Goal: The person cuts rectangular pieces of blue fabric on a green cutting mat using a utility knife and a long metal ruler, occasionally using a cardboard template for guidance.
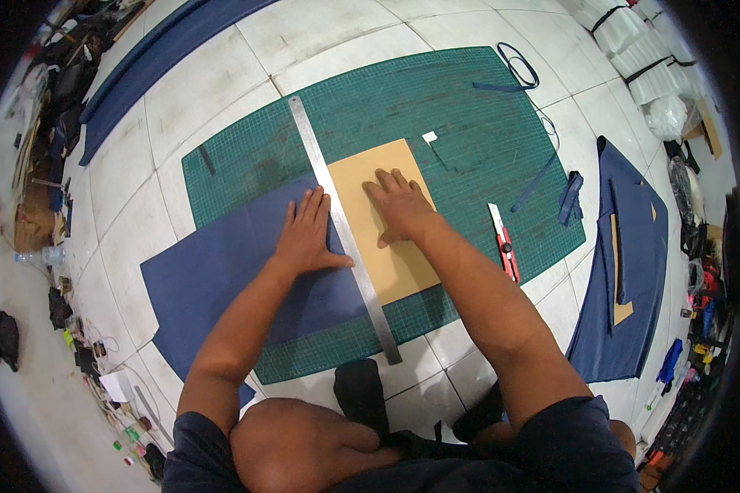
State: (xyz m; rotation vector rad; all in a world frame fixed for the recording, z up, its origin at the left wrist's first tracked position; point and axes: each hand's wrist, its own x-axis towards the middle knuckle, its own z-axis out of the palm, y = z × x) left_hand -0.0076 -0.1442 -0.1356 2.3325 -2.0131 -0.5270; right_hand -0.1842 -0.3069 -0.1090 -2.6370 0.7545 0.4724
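A long steel ruler (343,222) lies across a green cutting mat (460,107), along the seam between a sheet of dark blue material (230,255) and a tan rectangular board (403,267). With fingers stretched out, my left hand (308,234) rests on the blue sheet, its fingertips and thumb against the ruler. My right hand (400,205) lies spread on the tan board and presses it down. To the right of the board, a red utility knife (505,246) with its blade out sits on the mat. Whether the blue sheet runs under the board I cannot tell.
Thin blue strips (534,182) and scraps trail over the mat's right edge. Folded blue material (641,287) lies on the tiles at right, a long blue roll (164,57) at upper left. Tools and clutter line both walls. A small white scrap (430,137) is above the board.
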